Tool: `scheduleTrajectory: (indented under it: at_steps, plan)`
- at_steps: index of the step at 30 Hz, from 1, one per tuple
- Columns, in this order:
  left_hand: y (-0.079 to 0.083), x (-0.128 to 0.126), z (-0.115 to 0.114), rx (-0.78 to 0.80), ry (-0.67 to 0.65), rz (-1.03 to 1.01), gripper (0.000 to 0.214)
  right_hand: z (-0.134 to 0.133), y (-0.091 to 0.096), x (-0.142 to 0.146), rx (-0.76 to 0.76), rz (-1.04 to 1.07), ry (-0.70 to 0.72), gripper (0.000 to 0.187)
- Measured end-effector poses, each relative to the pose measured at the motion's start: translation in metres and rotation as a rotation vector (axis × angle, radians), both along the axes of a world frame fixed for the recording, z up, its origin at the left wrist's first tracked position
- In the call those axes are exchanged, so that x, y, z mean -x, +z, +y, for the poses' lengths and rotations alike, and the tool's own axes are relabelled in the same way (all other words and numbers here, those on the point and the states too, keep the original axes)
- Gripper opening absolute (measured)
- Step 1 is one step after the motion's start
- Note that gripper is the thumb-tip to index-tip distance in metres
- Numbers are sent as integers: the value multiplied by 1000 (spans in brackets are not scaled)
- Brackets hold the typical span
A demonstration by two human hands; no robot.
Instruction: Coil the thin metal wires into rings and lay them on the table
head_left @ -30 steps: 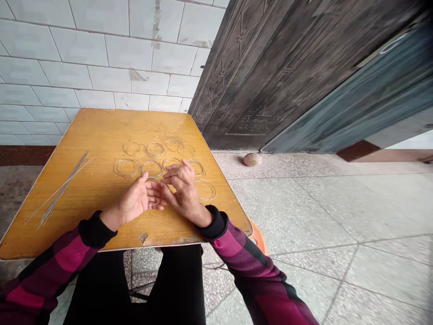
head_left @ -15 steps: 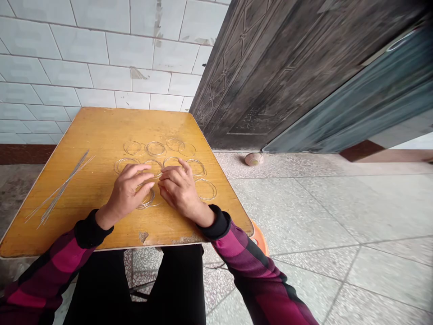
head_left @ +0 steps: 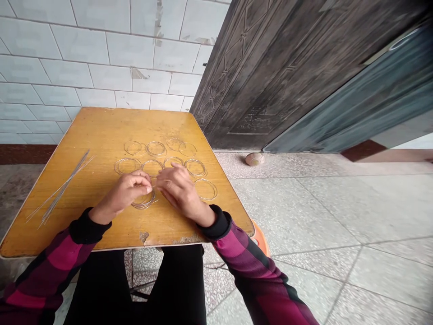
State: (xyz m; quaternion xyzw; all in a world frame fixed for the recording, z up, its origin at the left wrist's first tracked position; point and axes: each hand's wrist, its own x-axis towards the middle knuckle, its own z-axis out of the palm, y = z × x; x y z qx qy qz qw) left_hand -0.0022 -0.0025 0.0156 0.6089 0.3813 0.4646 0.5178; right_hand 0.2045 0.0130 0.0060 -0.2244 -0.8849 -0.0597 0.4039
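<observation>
Ten wire rings (head_left: 195, 168), one bundle of straight wires (head_left: 62, 187), one table (head_left: 101, 131), one small bowl (head_left: 254, 159).

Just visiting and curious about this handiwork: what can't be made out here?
- Head view: the right hand turns its back to the camera, hiding its fingertips' grip.
- The left hand covers part of the wire coil; its turns are too fine to count.
- The orange thing is mostly hidden by the table.
- The small round thing on the floor is too small to identify.
</observation>
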Motion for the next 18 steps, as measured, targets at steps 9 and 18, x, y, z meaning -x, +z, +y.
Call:
scheduleTrajectory:
  at_steps: [9,18]
  plan:
    - [-18,-10,3,491,51,-757,10,9,-9,6,150,39,17,120]
    - [-24,-14,-1,513,-26,-698,13,12,-22,11,302,234,204,109]
